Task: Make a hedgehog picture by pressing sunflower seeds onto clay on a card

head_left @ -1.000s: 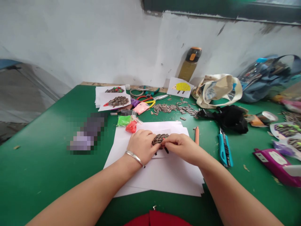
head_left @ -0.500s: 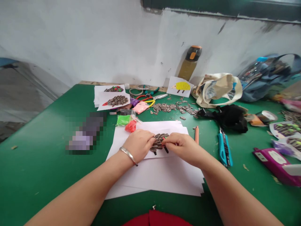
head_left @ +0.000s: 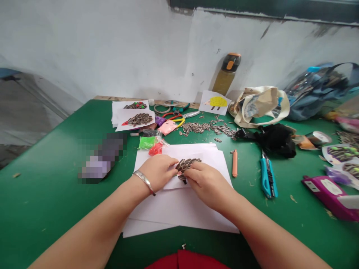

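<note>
A hedgehog picture made of sunflower seeds lies on white paper in front of me, with a short black leg below. My left hand, wearing a silver bangle, rests at the picture's left edge, thumb and forefinger apart beside the seeds. My right hand is over the lower right of the seeds. Its fingertips are pinched together there, and whatever they hold is hidden. Beneath the picture are larger sheets of white paper. Bags of red clay and green clay sit just behind the left hand.
Loose sunflower seeds are scattered behind the paper, near pliers. An orange stick and a blue utility knife lie to the right. Farther off are a cloth bag, a bottle and finished seed pictures.
My right hand has moved left and slightly down across the seeds. My left hand has slid a little left, and its thumb and forefinger have parted from the seeds' middle.
</note>
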Demonstrator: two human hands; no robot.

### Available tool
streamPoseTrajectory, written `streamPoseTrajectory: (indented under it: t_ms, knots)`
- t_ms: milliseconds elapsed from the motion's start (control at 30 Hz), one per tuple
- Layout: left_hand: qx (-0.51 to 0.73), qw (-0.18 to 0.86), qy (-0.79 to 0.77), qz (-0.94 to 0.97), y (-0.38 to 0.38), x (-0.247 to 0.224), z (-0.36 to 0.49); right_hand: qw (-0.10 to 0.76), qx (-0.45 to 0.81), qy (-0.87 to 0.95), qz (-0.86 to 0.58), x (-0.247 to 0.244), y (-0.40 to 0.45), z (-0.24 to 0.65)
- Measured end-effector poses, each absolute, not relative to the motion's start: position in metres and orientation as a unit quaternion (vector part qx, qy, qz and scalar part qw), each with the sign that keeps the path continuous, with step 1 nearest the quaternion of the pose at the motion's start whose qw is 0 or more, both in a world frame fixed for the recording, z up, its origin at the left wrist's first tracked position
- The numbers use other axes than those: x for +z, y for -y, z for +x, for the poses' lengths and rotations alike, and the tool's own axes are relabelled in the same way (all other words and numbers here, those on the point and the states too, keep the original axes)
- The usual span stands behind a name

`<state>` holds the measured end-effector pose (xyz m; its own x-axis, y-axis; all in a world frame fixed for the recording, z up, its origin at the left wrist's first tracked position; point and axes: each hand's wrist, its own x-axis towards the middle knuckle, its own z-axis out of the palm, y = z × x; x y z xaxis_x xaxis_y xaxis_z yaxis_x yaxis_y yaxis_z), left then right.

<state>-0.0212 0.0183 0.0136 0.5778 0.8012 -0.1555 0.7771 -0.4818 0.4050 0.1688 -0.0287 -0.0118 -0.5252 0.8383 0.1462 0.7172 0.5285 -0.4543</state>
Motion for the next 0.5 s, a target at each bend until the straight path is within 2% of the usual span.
streamPoseTrajectory:
  t_ms: [300,500]
  knots:
    - [0.034,0.199,-0.477,0.855,-0.017,0.019,-0.024,0.172,0.088,0.886,-0.422,-0.022,0.027,0.167]
    - [0.053,0.188,-0.485,0.852,-0.017,0.021,-0.026,0.138,0.035,0.905,-0.4,-0.024,0.027,0.165]
